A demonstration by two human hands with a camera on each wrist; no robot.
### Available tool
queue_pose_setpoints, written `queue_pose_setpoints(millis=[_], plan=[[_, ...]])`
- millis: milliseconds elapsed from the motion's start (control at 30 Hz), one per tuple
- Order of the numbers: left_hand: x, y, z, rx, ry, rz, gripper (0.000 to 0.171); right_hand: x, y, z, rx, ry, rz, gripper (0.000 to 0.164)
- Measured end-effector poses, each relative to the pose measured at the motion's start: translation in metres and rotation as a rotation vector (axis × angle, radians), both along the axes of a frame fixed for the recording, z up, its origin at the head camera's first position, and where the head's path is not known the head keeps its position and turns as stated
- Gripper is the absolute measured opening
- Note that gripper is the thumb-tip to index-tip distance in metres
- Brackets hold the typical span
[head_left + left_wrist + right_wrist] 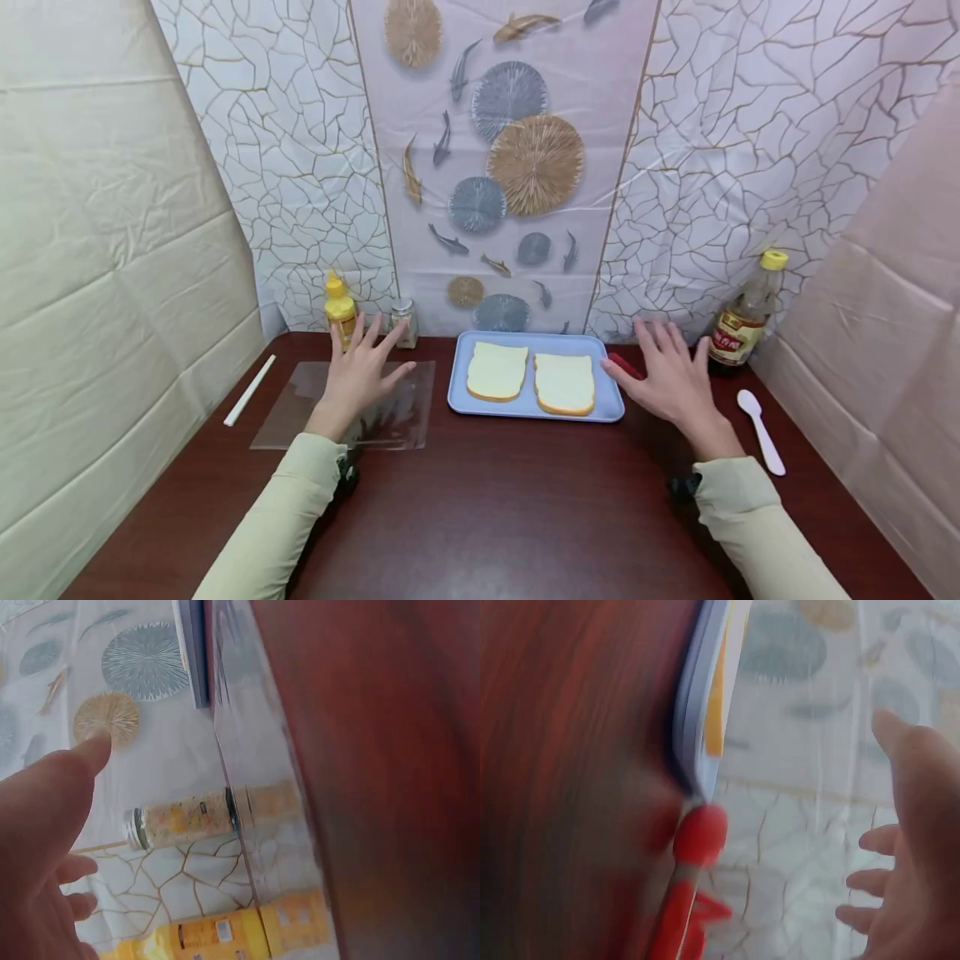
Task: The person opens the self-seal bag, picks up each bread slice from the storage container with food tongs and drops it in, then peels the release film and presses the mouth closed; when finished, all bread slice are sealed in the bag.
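My left hand (362, 379) hovers with fingers spread over a clear plastic sheet or bag (405, 421), holding nothing. Beyond its fingertips stand a yellow squeeze bottle (341, 307) and a small seasoning jar (407, 323) with a metal lid; the left wrist view shows the jar's speckled contents (184, 821). My right hand (671, 379), also spread and holding nothing, is just right of a blue tray (504, 409) bearing two bread slices (497, 371). Next to that hand lies a red object (701, 834), partly covered in the head view; its kind is unclear.
A dark sauce bottle (738, 325) with a yellow cap stands at the back right corner. In front of it lies a white spoon (761, 433). A thin white stick (250, 390) lies at the far left. Cloth-covered walls enclose the brown table (510, 508) on three sides.
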State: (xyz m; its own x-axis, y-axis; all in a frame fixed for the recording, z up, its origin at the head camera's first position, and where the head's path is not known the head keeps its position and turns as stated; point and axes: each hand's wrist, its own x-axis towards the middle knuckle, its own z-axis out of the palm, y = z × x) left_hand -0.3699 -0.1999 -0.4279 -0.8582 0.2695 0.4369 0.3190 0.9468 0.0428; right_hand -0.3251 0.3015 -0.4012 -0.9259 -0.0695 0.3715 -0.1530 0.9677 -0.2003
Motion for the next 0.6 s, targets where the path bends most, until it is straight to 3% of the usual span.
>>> queue_pose_setpoints(millis=[133,267,467,600], plan=[[0.007,-0.012,0.000,0.025,-0.005,-0.110,0.069,-0.002,-0.030,-0.002,-0.021,0.056,0.155,0.085],[0.013,-0.024,-0.002,0.086,-0.084,-0.245,0.058,-0.007,-0.078,-0.007,-0.086,0.052,0.328,0.067],[0.013,-0.030,-0.012,0.137,-0.294,-0.399,0.039,-0.008,-0.164,-0.016,-0.175,-0.067,0.609,0.048],[0.012,-0.028,-0.015,0.109,-0.367,-0.404,0.039,-0.004,-0.217,-0.023,-0.120,-0.242,0.721,0.052]])
